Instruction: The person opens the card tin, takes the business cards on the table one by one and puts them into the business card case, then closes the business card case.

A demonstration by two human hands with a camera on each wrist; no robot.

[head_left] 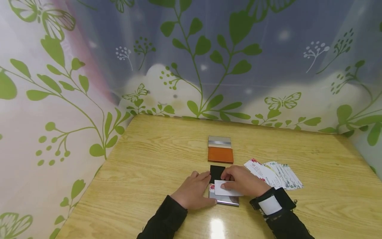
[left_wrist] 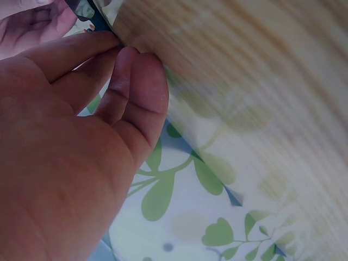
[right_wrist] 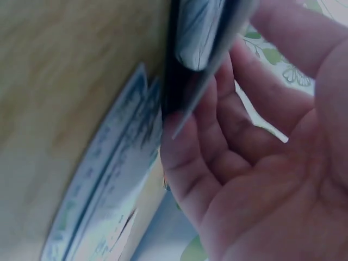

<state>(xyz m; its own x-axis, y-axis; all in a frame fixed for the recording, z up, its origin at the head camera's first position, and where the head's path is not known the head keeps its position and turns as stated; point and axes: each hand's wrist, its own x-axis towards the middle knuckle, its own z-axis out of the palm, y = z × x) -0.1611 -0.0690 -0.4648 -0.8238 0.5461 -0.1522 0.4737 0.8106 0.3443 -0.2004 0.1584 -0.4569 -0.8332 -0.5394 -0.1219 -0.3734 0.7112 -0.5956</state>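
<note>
A business card case [head_left: 231, 200] lies on the table with its black flap [head_left: 217, 172] folded back and a shiny metal lower part. Inside it, at the left, a card's red flower print [head_left: 212, 187] shows. My right hand [head_left: 243, 181] pinches a white card [head_left: 223, 188] above the case, partly covering it; the right wrist view shows this card [right_wrist: 209, 81] edge-on by the fingers. My left hand [head_left: 192, 191] rests at the case's left side, fingertips touching the flap's edge and thumb on the lower metal corner. In the left wrist view its fingers [left_wrist: 144, 87] are slightly bent.
Fanned printed cards [head_left: 277, 174] lie right of the case, partly behind the right hand. Beyond the case lies another card case with an orange-brown part [head_left: 220, 155] and a silver part [head_left: 219, 141]. Leaf-patterned walls [head_left: 191, 59] border the wooden table [head_left: 143, 149].
</note>
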